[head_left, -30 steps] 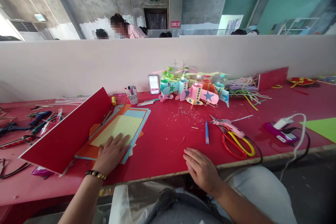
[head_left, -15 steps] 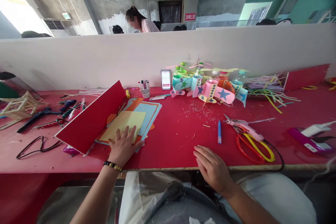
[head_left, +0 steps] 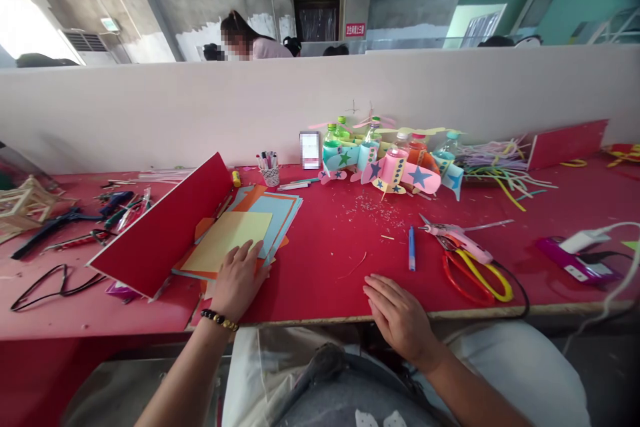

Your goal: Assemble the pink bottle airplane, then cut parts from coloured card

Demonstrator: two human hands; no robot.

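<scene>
My left hand (head_left: 240, 279) lies spread over the near right corner of a stack of coloured paper. On top of the stack is a yellow sheet (head_left: 227, 240), with blue sheets (head_left: 280, 213) and orange sheets (head_left: 256, 196) under it. Palm down at the table's front edge, my right hand (head_left: 400, 313) rests with its fingers stretched out and holds nothing. Beyond it lies a blue pen (head_left: 412, 248). To the right of the pen are scissors (head_left: 475, 273) with red and yellow handles and a pink glue gun (head_left: 463, 240).
Plastic-bottle planes (head_left: 397, 170) stand at the back. A red divider board (head_left: 165, 227) rises left of the paper. Nearby are a pen cup (head_left: 270, 170), a phone (head_left: 310, 150), coloured strips (head_left: 500, 160) and a purple power strip (head_left: 577, 263). A person (head_left: 255, 40) leans beyond the white partition (head_left: 200, 113).
My left hand has drawn slightly toward me and right across the yellow sheet. My right hand stays by the table edge. The whole view has shifted a little.
</scene>
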